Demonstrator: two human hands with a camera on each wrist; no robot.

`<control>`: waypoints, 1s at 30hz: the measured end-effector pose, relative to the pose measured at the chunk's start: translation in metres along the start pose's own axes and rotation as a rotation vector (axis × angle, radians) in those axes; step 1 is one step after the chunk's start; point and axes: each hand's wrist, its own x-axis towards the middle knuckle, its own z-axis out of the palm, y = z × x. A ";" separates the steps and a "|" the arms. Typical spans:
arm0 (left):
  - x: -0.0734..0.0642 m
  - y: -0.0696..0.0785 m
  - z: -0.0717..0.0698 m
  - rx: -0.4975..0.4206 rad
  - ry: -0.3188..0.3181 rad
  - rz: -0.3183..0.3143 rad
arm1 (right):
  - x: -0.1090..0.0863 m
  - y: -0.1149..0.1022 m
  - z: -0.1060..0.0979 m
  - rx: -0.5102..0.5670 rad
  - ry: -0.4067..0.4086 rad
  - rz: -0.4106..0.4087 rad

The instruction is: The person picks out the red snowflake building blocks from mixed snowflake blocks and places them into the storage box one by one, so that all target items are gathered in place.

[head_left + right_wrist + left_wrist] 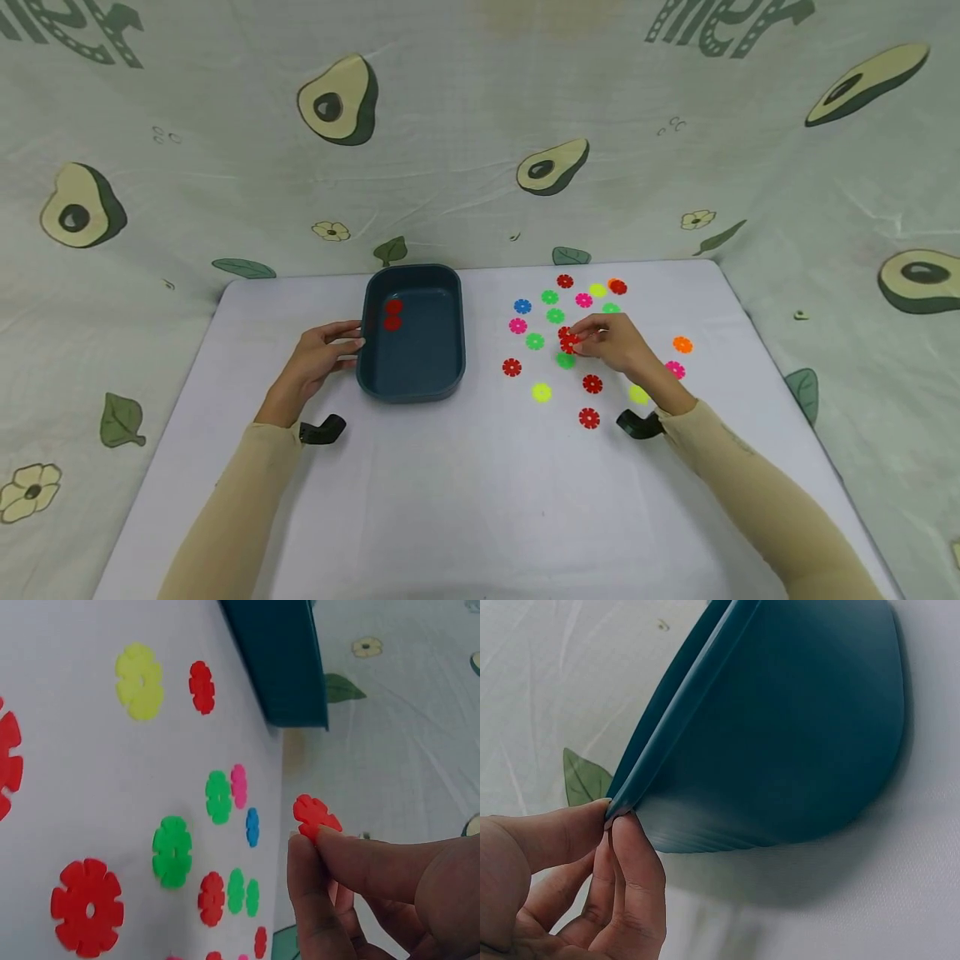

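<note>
My left hand [318, 360] pinches the left rim of a dark blue-green plastic tub [423, 358], thumb on top and fingers beneath the lip in the left wrist view. Red discs [393, 322] lie inside the tub, towards its upper left. Over the scattered pieces to the right, my right hand [617, 343] pinches a red notched plastic disc [315, 814] between thumb and fingers, raised off the table. Below that hand lie another red disc [565, 333] and a green disc [566, 361].
Several flower-shaped discs are spread right of the tub: a blue one [522, 306], a yellow one [542, 392], a pink one [517, 326], an orange one [682, 344] and more red ones [588, 418]. A white table [465, 500] meets an avocado-print cloth [450, 192] behind.
</note>
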 end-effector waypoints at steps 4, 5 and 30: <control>0.002 -0.001 0.001 -0.007 -0.002 0.001 | 0.007 -0.008 0.010 0.022 -0.005 -0.023; 0.002 -0.001 0.001 -0.006 -0.004 0.003 | 0.008 -0.010 0.013 0.021 -0.005 -0.030; 0.003 -0.001 0.000 0.005 0.014 0.001 | 0.040 -0.075 0.080 0.150 -0.114 -0.130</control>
